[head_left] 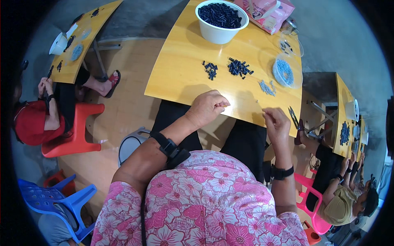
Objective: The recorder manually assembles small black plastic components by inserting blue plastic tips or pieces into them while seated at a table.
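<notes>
My left hand (208,107) is closed over the table's near edge, thumb and fingers pressed together. Whatever it holds is too small to make out. To its right, my right hand (277,125) is curled with the fingertips pinched, and I cannot make out anything between them. Beyond the hands lie a small heap of dark cylindrical pieces (211,70) and a second, larger heap of dark pieces (239,67). A little pile of pale, clear-looking bits (267,87) lies beyond my right hand. Black-handled snips (294,117) rest at the table's right edge, beside that hand.
At the far side stands a white tub (221,35) full of dark pieces, with a pink bag (269,14) beside it. A clear bowl (285,74) of pale blue bits sits right. Other people work at a left table (91,20) and a right table (341,106).
</notes>
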{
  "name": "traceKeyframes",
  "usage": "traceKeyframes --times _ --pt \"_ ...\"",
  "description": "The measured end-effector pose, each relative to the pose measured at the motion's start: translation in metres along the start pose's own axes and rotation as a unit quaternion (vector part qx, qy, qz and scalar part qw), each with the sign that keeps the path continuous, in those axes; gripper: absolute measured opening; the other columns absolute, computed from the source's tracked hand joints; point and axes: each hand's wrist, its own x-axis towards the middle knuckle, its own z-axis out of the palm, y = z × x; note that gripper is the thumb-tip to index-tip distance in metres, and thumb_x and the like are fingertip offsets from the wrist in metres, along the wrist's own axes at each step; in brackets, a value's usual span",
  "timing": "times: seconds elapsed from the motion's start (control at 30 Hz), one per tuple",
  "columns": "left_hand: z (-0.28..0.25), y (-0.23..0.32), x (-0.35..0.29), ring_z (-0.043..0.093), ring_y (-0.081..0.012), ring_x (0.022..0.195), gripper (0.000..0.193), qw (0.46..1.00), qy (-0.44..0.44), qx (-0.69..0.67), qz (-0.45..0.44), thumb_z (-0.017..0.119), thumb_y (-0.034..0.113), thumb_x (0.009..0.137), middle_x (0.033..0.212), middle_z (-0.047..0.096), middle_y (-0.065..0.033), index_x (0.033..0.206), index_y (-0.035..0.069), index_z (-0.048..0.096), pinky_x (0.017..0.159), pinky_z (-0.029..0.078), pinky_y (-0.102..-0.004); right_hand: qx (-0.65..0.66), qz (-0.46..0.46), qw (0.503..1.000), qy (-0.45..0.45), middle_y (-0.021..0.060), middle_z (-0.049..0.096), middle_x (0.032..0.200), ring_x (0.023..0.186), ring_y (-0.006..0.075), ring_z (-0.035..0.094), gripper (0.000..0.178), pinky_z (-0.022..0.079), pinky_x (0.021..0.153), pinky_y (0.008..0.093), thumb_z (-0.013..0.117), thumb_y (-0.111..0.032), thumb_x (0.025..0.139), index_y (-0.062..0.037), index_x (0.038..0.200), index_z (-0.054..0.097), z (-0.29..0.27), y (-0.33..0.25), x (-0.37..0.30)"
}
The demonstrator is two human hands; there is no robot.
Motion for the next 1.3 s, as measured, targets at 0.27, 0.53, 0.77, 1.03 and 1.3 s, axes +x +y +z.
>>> traceKeyframes --times 0.27,0.53,0.77,1.03,1.3 --pt "-0.01 0.0 0.006 0.065 -0.018 0.078 0.014 0.997 -0.037 -0.048 -0.052 0.069 0.003 0.078 0.085 0.065 -0.0077 0.092 0.005 0.071 0.072 0.053 -0.0293 0.005 -0.032 0.999 0.001 0.0142 0.063 0.083 0.067 0.0275 0.063 0.011 0.05 0.062 0.0346 0.068 -0.004 0.081 -0.0034 0.092 0.069 0.054 0.003 0.079" --pt "-0.01 -0.006 0.006 0.065 -0.0175 0.076 0.016 0.996 -0.04 -0.076 -0.038 0.068 0.003 0.077 0.083 0.064 -0.0073 0.092 0.005 0.07 0.07 0.053 -0.029 0.038 -0.008 0.999 0.01 0.0115 0.063 0.08 0.068 0.0251 0.063 0.013 0.05 0.062 0.034 0.069 -0.007 0.078 -0.0051 0.09 0.071 0.074 0.001 0.107" --pt "-0.01 -0.009 0.006 0.063 -0.0176 0.075 0.015 0.997 -0.032 -0.072 -0.026 0.068 0.004 0.078 0.081 0.062 -0.0064 0.093 0.005 0.069 0.068 0.052 -0.0285 0.001 -0.023 1.0 -0.01 0.0096 0.061 0.077 0.068 0.0262 0.063 0.017 0.05 0.063 0.0347 0.07 -0.01 0.073 -0.0071 0.09 0.071 0.086 -0.017 0.122" --pt "-0.013 -0.005 0.006 0.066 -0.024 0.077 0.013 0.997 -0.042 -0.061 -0.032 0.067 0.006 0.077 0.086 0.065 -0.008 0.091 0.006 0.068 0.071 0.053 -0.0351 -0.022 -0.029 0.999 0.002 0.0101 0.063 0.08 0.07 0.0285 0.065 0.014 0.051 0.064 0.0369 0.068 -0.011 0.073 -0.0073 0.086 0.071 0.093 -0.013 0.118" --pt "-0.012 -0.005 0.006 0.066 -0.0241 0.077 0.011 0.997 -0.034 -0.062 -0.032 0.067 0.007 0.077 0.085 0.065 -0.008 0.089 0.006 0.068 0.071 0.053 -0.0356 -0.048 -0.033 0.998 -0.021 0.0098 0.063 0.079 0.071 0.0304 0.065 0.01 0.052 0.065 0.038 0.068 -0.012 0.074 -0.0084 0.083 0.071 0.093 -0.012 0.114"
